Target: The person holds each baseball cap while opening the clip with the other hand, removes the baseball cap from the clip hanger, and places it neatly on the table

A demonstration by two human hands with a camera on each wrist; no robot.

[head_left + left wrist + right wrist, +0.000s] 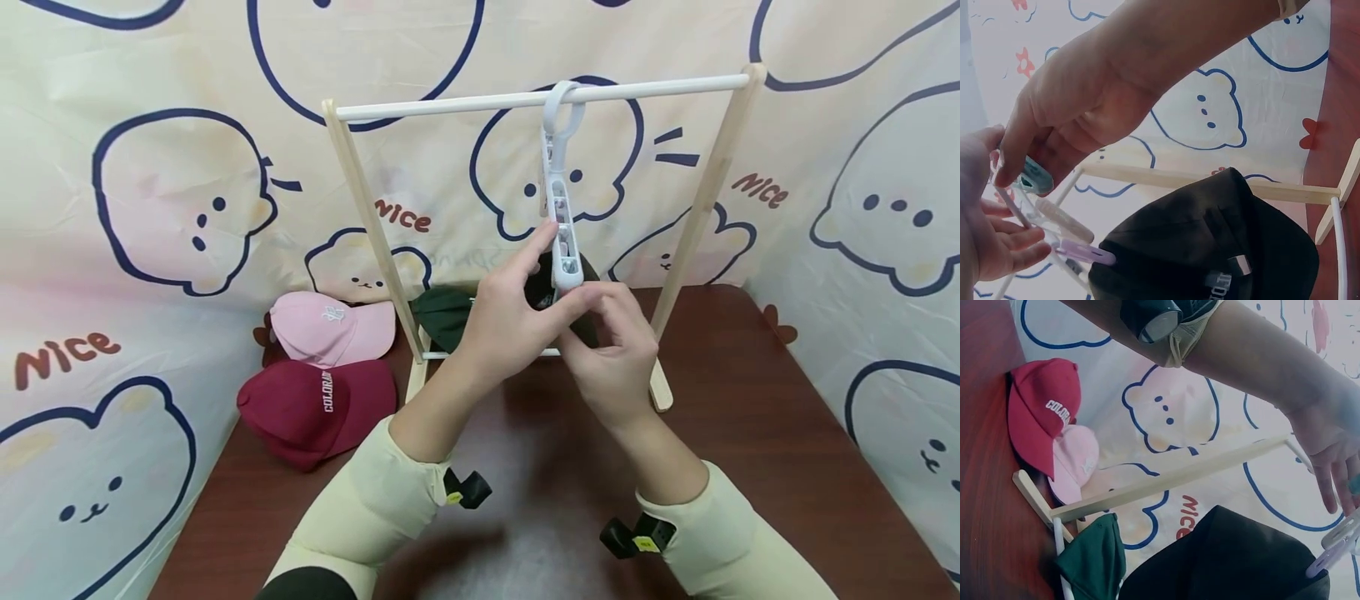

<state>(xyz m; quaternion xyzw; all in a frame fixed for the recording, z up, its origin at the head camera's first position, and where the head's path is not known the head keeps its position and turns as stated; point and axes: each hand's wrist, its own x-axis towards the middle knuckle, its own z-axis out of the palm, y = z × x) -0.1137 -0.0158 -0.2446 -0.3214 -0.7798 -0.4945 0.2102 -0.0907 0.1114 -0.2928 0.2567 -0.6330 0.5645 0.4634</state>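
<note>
A white clip hanger (558,196) hangs by its ring from the rack's top rod. At its near end, my left hand (506,321) holds the side of the bar between thumb and fingers. My right hand (611,346) pinches a teal clip (1039,178) there, its thumb and fingers covering part of it. Behind both hands in the head view is a black cap (1172,237), hanging from the hanger with a purple clip (1088,253) on its edge. A pale clip (1065,220) dangles beside the purple one.
The wooden rack (367,217) stands on a brown table (750,417) before a patterned cloth backdrop. At left lie a pink cap (330,329) and a dark red cap (318,408). A green cap (444,317) sits by the rack's low rod.
</note>
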